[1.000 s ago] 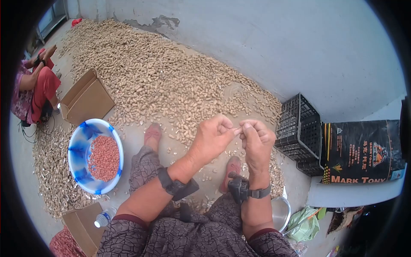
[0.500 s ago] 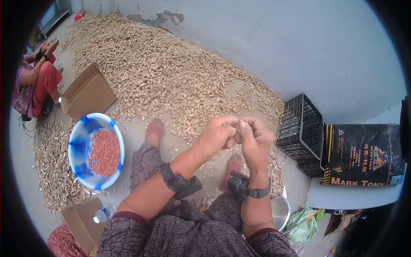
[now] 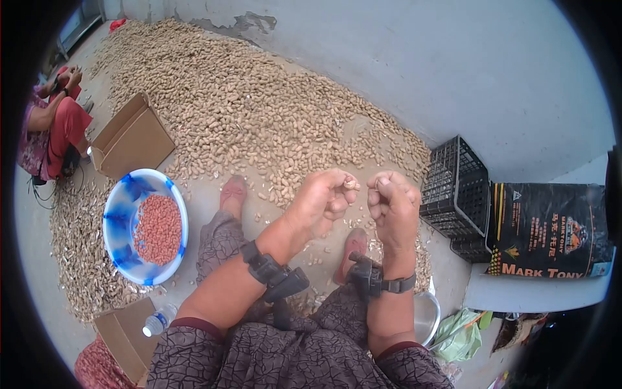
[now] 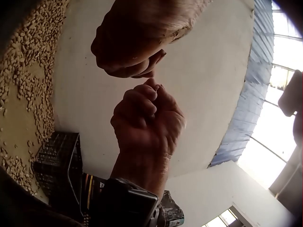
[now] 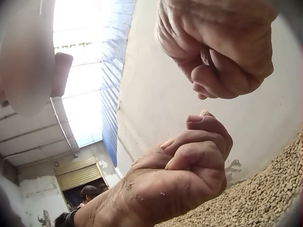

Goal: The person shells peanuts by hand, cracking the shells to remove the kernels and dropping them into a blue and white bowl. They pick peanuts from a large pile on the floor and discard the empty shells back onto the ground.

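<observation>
Above the floor, my left hand (image 3: 324, 201) pinches a pale piece of peanut shell (image 3: 350, 185) between thumb and curled fingers. The same piece (image 5: 205, 113) shows at the fingertips of my left hand (image 5: 184, 172) in the right wrist view. Across a small gap, my right hand (image 3: 394, 204) has its fingers curled and thumb pressed on a small piece, mostly hidden; in the right wrist view my right hand (image 5: 220, 47) is seen from close by. A blue and white basin (image 3: 111, 227) of pink shelled peanuts (image 3: 157, 230) stands at the left.
Unshelled peanuts (image 3: 240, 117) cover the floor ahead. At the right are a black crate (image 3: 455, 188) and a black sack (image 3: 551, 230). Cardboard boxes (image 3: 136, 139), a bottle (image 3: 159, 319) and a seated person (image 3: 61, 126) are at the left; a metal bowl (image 3: 424, 316) stands beside my right forearm.
My hands were together at the fingertips and have moved apart, the left slightly left and the right slightly right. A shell piece now shows in my left fingers.
</observation>
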`<action>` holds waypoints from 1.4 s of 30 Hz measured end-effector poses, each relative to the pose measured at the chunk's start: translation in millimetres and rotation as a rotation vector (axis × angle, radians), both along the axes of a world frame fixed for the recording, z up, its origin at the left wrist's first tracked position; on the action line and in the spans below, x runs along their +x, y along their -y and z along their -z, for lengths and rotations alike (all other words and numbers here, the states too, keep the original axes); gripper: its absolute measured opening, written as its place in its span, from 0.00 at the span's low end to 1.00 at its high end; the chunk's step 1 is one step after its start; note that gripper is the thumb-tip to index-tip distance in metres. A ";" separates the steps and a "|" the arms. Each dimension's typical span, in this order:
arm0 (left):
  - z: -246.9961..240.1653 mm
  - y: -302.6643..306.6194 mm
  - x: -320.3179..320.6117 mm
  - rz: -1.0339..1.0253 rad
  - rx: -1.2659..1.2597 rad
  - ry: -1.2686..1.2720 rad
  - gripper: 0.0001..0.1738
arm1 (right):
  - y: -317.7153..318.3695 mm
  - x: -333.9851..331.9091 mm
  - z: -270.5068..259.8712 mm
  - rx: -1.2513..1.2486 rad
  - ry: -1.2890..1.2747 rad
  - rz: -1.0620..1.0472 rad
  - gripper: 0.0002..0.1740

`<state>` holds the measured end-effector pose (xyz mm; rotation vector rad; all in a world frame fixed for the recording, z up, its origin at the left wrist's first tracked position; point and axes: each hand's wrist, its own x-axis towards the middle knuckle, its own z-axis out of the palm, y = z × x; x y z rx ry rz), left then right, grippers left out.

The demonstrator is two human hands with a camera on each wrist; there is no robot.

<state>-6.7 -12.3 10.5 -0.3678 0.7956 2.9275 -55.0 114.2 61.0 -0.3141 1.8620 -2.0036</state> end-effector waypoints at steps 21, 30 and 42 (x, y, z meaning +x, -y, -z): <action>0.2 -11.3 -3.5 -0.157 -0.609 0.036 0.16 | 6.5 11.5 7.7 0.566 -0.644 -0.093 0.06; 4.4 -9.7 -4.0 -0.025 -0.539 0.054 0.17 | -2.3 8.7 9.1 0.388 -0.445 -0.149 0.06; -6.1 1.0 3.6 0.000 -0.397 -0.080 0.13 | -20.6 -10.9 -2.5 0.410 0.062 -0.224 0.36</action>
